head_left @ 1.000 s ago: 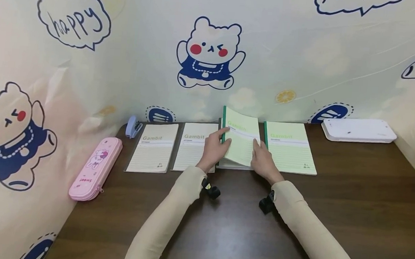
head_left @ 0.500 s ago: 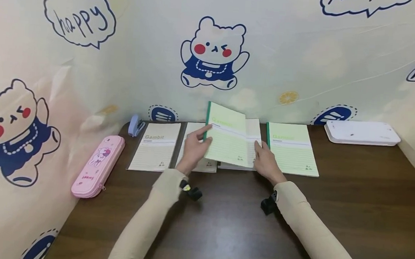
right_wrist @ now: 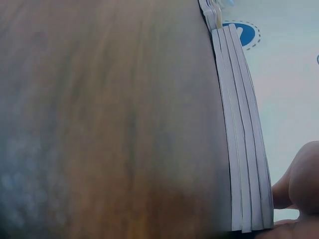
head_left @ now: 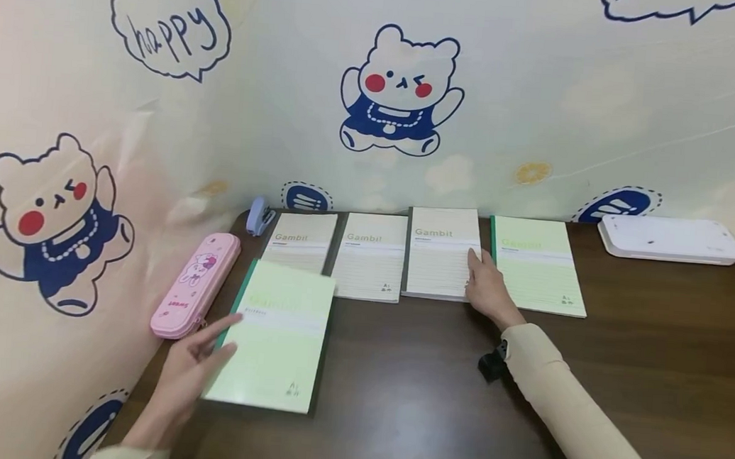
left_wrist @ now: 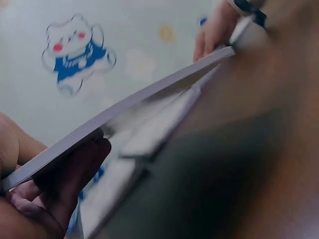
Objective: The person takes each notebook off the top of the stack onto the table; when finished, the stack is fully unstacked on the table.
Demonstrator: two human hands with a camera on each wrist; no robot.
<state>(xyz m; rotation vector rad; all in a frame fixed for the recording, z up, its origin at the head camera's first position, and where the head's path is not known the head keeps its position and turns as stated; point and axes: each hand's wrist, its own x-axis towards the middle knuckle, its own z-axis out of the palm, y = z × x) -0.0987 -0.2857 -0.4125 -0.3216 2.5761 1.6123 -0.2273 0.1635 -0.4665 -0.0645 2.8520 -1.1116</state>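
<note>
My left hand [head_left: 215, 340] pinches the left edge of a green notebook [head_left: 277, 333] at the front left of the brown table [head_left: 432, 405]. In the left wrist view the green notebook [left_wrist: 149, 99] is tilted up off the table, thumb above and fingers [left_wrist: 75, 169] beneath. My right hand [head_left: 482, 273] rests with straight fingers on the right edge of a beige Gambit notebook [head_left: 440, 252], the top of a small stack [right_wrist: 241, 149] in the right wrist view. Another green notebook [head_left: 536, 264] lies just right of that hand.
Two more beige notebooks [head_left: 299, 239] [head_left: 371, 254] lie in the back row. A pink pencil case [head_left: 196, 285] and a blue stapler [head_left: 258, 216] sit at the left, a white flat device [head_left: 670, 238] at the back right. Printed curtain walls close in the table.
My left hand lifted the green notebook off the beige stack and carried it to the front left of the table. The right hand stayed on the stack.
</note>
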